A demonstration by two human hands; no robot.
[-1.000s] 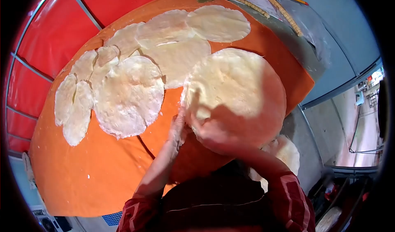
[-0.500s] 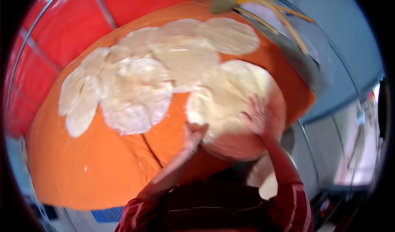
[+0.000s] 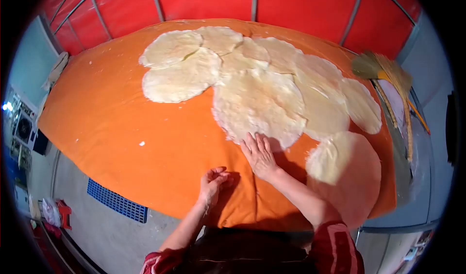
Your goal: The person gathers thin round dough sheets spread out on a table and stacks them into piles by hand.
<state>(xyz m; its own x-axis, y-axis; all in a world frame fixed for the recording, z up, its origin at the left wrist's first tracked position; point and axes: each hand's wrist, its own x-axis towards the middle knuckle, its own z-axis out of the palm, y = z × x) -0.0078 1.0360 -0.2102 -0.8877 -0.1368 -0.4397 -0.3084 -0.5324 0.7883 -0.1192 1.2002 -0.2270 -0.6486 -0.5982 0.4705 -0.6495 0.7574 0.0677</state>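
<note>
My right hand (image 3: 260, 157) lies with fingers stretched out at the near edge of a large round flatbread sheet (image 3: 259, 104), its fingertips touching that edge. Loosely curled, my left hand (image 3: 213, 184) hovers by the orange cloth (image 3: 141, 181) with nothing visible in it. Another round sheet (image 3: 347, 174), pale and partly shaded, lies to the right of my right forearm. Several thin, wrinkled flatbread sheets (image 3: 182, 77) overlap one another across the far half of the cloth.
Sticks and a straw broom (image 3: 393, 77) lie off the table's right end. A red sheet wall (image 3: 208, 2) with metal bars rises behind. On the floor at the left are a blue plastic grate (image 3: 116, 201) and a red stool (image 3: 64, 213).
The view has swung left. My right hand has left the round sheet now at the right and reached the neighbouring large one. My left hand has come away from that first sheet's edge.
</note>
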